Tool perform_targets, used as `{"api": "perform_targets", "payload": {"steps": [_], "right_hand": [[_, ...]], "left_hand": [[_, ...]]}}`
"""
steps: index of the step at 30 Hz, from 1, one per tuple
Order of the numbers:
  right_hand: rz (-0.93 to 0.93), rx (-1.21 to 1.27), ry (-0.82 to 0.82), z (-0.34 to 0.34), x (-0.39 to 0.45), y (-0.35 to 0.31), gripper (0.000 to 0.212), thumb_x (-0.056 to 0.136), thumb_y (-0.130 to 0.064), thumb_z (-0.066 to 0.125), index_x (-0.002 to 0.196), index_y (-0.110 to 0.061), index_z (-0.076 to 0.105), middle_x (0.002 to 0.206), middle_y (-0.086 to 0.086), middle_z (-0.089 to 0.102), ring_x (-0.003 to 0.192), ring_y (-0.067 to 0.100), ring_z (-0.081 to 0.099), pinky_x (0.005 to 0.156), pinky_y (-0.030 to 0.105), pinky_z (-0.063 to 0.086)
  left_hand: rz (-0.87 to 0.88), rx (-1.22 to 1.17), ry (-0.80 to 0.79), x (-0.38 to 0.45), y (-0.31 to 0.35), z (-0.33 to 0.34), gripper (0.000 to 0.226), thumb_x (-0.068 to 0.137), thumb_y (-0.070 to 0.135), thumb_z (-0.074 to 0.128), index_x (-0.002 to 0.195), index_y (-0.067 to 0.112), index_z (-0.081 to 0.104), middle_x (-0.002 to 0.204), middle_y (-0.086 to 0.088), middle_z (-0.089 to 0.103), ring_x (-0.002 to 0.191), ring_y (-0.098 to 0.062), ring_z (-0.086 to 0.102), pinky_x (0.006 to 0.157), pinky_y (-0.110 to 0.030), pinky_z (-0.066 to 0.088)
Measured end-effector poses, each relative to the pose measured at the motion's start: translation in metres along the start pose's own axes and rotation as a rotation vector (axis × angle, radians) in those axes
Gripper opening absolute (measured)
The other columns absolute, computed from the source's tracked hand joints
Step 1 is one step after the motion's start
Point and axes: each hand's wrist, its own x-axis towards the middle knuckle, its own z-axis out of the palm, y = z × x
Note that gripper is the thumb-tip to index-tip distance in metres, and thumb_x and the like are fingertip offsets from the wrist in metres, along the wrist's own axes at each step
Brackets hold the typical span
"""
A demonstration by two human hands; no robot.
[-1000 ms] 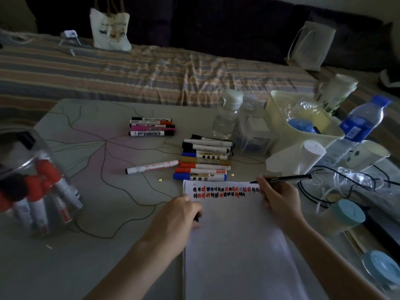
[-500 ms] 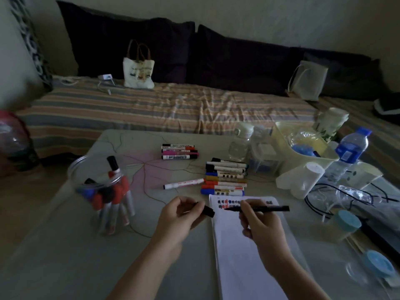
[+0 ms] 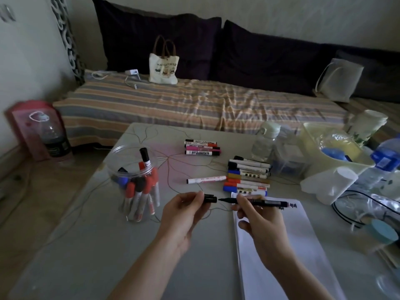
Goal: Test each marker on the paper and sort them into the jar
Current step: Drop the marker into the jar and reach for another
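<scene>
The left hand (image 3: 184, 211) pinches the black cap (image 3: 209, 199); the right hand (image 3: 257, 215) grips the uncapped black marker (image 3: 259, 202), its tip just short of the cap, above the table between the jar (image 3: 135, 180) and the paper (image 3: 281, 245). A misaligned push could ink the left fingers.

- One clear jar (image 3: 133, 169) stands on the worktop (image 3: 91, 245); it holds several markers, too crowded to count exactly.
- Four markers (image 3: 202, 147) lie in a small group behind and to the right of the jar.
- One single marker (image 3: 205, 179) lies to the right of the jar.
- About seven markers (image 3: 249, 176) lie in a row further to the right.
- One black marker (image 3: 253, 201) and one cap (image 3: 210, 199) are held in two hands.
- One paper pad (image 3: 279, 245).
</scene>
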Motion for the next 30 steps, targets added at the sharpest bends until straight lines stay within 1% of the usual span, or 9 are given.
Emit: {"api": "perform_targets", "payload": {"steps": [5, 8, 11, 14, 17, 21, 24, 26, 30], "right_hand": [[-0.013, -0.014, -0.046, 0.003, -0.002, 0.003, 0.017, 0.085, -0.022, 0.068, 0.088, -0.005, 0.069, 0.077, 0.011, 0.073, 0.066, 0.018, 0.06, 0.056, 0.028, 0.048], [-0.036, -0.04, -0.033, 0.003, -0.004, 0.005, 0.029, 0.075, -0.031, 0.071, 0.085, -0.004, 0.07, 0.07, 0.008, 0.07, 0.062, 0.018, 0.058, 0.054, 0.027, 0.047], [-0.025, -0.001, -0.018, -0.001, -0.002, 0.007, 0.036, 0.069, -0.034, 0.073, 0.086, -0.003, 0.071, 0.068, 0.007, 0.066, 0.061, 0.018, 0.057, 0.057, 0.027, 0.049], [0.017, 0.076, -0.036, -0.002, -0.002, 0.01, 0.034, 0.07, -0.029, 0.074, 0.089, 0.0, 0.07, 0.07, 0.008, 0.066, 0.063, 0.017, 0.059, 0.06, 0.025, 0.051], [0.089, 0.142, -0.017, 0.0, -0.001, 0.016, 0.029, 0.069, -0.025, 0.074, 0.087, -0.003, 0.07, 0.07, 0.007, 0.067, 0.065, 0.017, 0.061, 0.064, 0.026, 0.052], [0.128, 0.176, -0.065, 0.0, -0.002, 0.014, 0.028, 0.066, -0.023, 0.074, 0.082, -0.002, 0.065, 0.069, 0.01, 0.063, 0.065, 0.018, 0.058, 0.065, 0.029, 0.051], [0.12, 0.24, -0.115, 0.0, -0.005, 0.006, 0.029, 0.069, -0.03, 0.073, 0.081, -0.005, 0.066, 0.07, 0.01, 0.058, 0.064, 0.017, 0.055, 0.067, 0.031, 0.046], [0.095, 0.281, -0.104, -0.001, -0.009, 0.004, 0.034, 0.072, -0.035, 0.07, 0.086, -0.004, 0.066, 0.071, 0.009, 0.057, 0.065, 0.016, 0.054, 0.07, 0.032, 0.045], [0.023, 0.179, -0.105, 0.005, -0.019, 0.007, 0.028, 0.076, -0.024, 0.066, 0.09, -0.001, 0.067, 0.073, 0.009, 0.066, 0.068, 0.017, 0.061, 0.069, 0.029, 0.053]], "left_hand": [[0.021, 0.044, -0.054, -0.005, -0.006, 0.008, 0.017, 0.083, 0.004, 0.071, 0.095, -0.005, 0.064, 0.093, -0.019, 0.072, 0.078, -0.021, 0.073, 0.068, -0.02, 0.058], [0.026, 0.07, -0.076, -0.008, -0.01, 0.014, 0.02, 0.082, 0.003, 0.072, 0.096, -0.007, 0.063, 0.095, -0.022, 0.071, 0.081, -0.023, 0.073, 0.07, -0.02, 0.057], [0.04, 0.071, -0.047, -0.01, -0.013, 0.018, 0.019, 0.081, 0.003, 0.073, 0.095, -0.006, 0.064, 0.092, -0.019, 0.073, 0.082, -0.023, 0.073, 0.071, -0.022, 0.058], [0.086, 0.06, 0.014, -0.014, -0.021, 0.022, 0.013, 0.08, 0.003, 0.074, 0.089, -0.003, 0.068, 0.084, -0.015, 0.074, 0.079, -0.021, 0.073, 0.07, -0.021, 0.058], [0.141, 0.064, 0.082, -0.017, -0.033, 0.025, 0.01, 0.079, 0.002, 0.075, 0.084, -0.003, 0.068, 0.08, -0.015, 0.074, 0.076, -0.021, 0.073, 0.068, -0.02, 0.056], [0.133, 0.075, 0.071, -0.014, -0.032, 0.027, 0.007, 0.08, 0.002, 0.074, 0.085, -0.001, 0.069, 0.082, -0.014, 0.074, 0.077, -0.019, 0.073, 0.07, -0.021, 0.057], [0.244, 0.029, 0.038, -0.01, -0.018, 0.025, 0.005, 0.082, 0.001, 0.072, 0.086, 0.002, 0.071, 0.082, -0.011, 0.075, 0.078, -0.018, 0.073, 0.074, -0.022, 0.058], [0.334, -0.028, 0.062, -0.007, -0.01, 0.022, 0.005, 0.082, 0.002, 0.071, 0.085, 0.007, 0.071, 0.081, -0.007, 0.075, 0.078, -0.014, 0.071, 0.074, -0.022, 0.057], [0.484, 0.026, 0.067, -0.015, 0.002, 0.018, 0.013, 0.085, 0.006, 0.07, 0.096, 0.011, 0.071, 0.089, 0.001, 0.075, 0.087, -0.009, 0.071, 0.078, -0.02, 0.056]]}}
